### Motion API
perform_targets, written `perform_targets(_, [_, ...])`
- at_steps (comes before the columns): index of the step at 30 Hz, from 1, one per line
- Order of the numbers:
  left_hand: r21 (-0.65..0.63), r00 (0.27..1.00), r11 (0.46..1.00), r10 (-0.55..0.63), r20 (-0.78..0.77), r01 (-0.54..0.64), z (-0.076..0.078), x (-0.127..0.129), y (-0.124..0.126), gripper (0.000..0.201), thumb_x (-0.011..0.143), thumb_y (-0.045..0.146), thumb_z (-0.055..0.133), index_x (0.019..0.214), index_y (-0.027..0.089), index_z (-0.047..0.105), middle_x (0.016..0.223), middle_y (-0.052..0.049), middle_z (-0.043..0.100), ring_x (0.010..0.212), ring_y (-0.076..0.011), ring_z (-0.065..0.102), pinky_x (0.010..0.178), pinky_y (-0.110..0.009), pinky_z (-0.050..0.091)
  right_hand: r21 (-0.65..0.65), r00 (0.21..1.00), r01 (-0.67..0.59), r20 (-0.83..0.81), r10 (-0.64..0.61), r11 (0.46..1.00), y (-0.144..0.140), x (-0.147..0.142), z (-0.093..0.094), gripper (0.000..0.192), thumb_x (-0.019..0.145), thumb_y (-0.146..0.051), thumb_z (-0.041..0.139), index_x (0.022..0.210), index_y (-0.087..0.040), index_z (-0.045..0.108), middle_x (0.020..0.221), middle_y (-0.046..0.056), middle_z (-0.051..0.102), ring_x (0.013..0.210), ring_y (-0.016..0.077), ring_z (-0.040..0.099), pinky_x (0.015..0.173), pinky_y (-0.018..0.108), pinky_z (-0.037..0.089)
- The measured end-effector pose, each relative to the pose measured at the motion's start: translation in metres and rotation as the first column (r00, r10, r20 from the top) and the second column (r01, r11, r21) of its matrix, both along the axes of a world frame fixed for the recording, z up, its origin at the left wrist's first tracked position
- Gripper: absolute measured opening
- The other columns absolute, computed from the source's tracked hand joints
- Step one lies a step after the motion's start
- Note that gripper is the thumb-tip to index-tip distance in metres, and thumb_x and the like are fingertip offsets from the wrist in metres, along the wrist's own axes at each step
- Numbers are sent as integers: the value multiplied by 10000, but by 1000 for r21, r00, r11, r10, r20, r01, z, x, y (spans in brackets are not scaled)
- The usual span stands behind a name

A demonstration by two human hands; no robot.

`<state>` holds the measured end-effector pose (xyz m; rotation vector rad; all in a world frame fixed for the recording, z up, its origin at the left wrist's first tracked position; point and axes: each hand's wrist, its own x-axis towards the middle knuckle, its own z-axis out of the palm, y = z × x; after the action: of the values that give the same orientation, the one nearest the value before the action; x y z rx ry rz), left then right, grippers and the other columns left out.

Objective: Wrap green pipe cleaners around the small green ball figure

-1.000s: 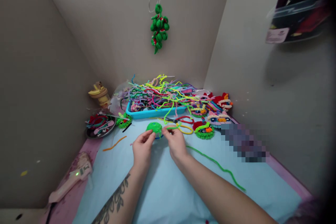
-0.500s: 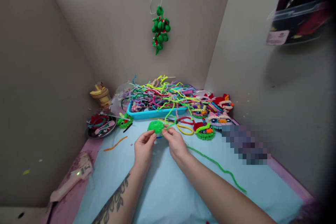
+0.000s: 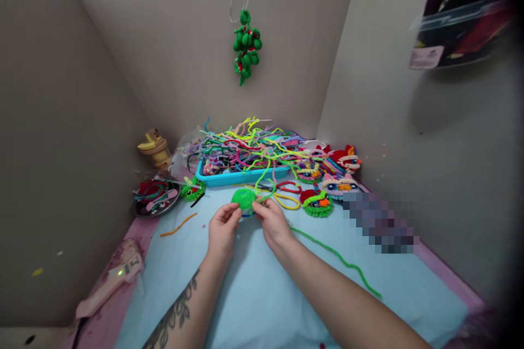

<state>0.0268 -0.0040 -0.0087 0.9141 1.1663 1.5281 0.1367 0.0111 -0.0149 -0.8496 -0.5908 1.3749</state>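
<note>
Between my hands, above the light blue table cover (image 3: 262,283), is a round green coil of pipe cleaner (image 3: 243,198). My left hand (image 3: 223,229) pinches its left edge between thumb and fingers. At its right edge, my right hand (image 3: 273,224) is closed on the coil, where a lighter green pipe cleaner strand (image 3: 268,188) rises from the fingers. Some of the grip is hidden by the right fingers. A dark blue bit shows just beneath the coil. A long green pipe cleaner (image 3: 339,257) lies on the cover beside my right forearm.
A blue tray (image 3: 229,179) heaped with coloured pipe cleaners stands at the back. Scissors (image 3: 289,199) with red and yellow handles lie before it. Finished bird-like pieces (image 3: 317,204) sit at right. A pink glue gun (image 3: 110,283) and a dark bowl (image 3: 155,204) are at left.
The whole view has shifted slightly, with the surroundings moving a little left. Both hands keep hold of the green coil in nearly the same pose.
</note>
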Motion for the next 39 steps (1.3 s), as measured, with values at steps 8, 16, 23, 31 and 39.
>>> perform_targets(8, [-17, 989, 999, -26, 147, 29, 0, -4, 1, 318, 543, 247, 771, 801, 134, 624, 588, 37, 563, 452, -28, 391, 425, -154, 264, -45, 998, -3, 61, 6, 999, 8, 13, 7, 286, 518, -351, 757, 665, -172, 587, 535, -68, 508, 454, 63, 373, 446, 216, 236])
perform_targets(16, [6, 995, 996, -94, 20, 94, -1, -1, 0, 324, 635, 289, 717, 896, 155, 581, 666, 27, 574, 477, -42, 461, 446, -156, 335, -30, 997, 34, 70, -32, 999, 9, 12, 5, 270, 540, -333, 738, 675, -173, 567, 528, -70, 505, 428, 56, 367, 411, 206, 219])
perform_targets(23, [65, 950, 998, 47, -308, -28, 1, 1, -3, 396, 692, 345, 651, 1037, 192, 531, 1085, -90, 592, 619, -101, 585, 533, -221, 433, 2, 981, 171, 90, -170, 985, 12, 14, 4, 264, 544, -303, 733, 699, -176, 561, 601, -42, 567, 555, 104, 502, 522, 225, 353])
perform_targets(31, [25, 979, 999, -20, -205, 26, -4, 5, -4, 303, 646, 309, 699, 855, 170, 529, 702, -6, 629, 559, -92, 541, 491, -182, 399, 67, 993, 76, 80, -82, 995, 2, 0, 3, 208, 569, -258, 718, 682, -178, 562, 618, -37, 585, 606, 116, 524, 604, 243, 384])
perform_targets(39, [-38, 991, 995, -91, 101, 95, 2, 4, -2, 402, 604, 288, 736, 807, 212, 398, 459, 110, 489, 341, -22, 314, 357, -126, 190, 61, 996, 36, 77, -40, 998, -1, -4, 2, 213, 558, -247, 718, 681, -180, 559, 616, -40, 581, 603, 115, 515, 611, 244, 382])
